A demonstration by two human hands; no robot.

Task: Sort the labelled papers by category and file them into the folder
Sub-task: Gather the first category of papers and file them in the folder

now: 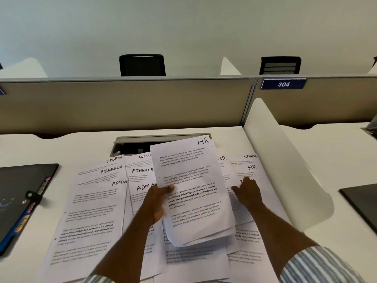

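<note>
Printed sheets with handwritten labels lie fanned over the white desk. A left pile (91, 203) shows SPORTS, FINANCE and ADMIN. A middle pile (140, 176) shows ADMIN, FINANCE, ADMIN. My left hand (157, 203) grips a sheet labelled HR (193, 188) by its left edge, lifted above the others, with a few more sheets under it. My right hand (247, 193) rests fingers-down on the right pile (252, 168), whose labels read SPORTS and HR; it covers a third label. The black folder (22, 193) with coloured tabs lies at the desk's left edge.
A grey cable hatch (161, 138) stands open behind the papers. A white side divider (285, 160) bounds the desk on the right, a beige partition (122, 103) at the back. A dark flat object (363, 201) lies on the neighbouring desk.
</note>
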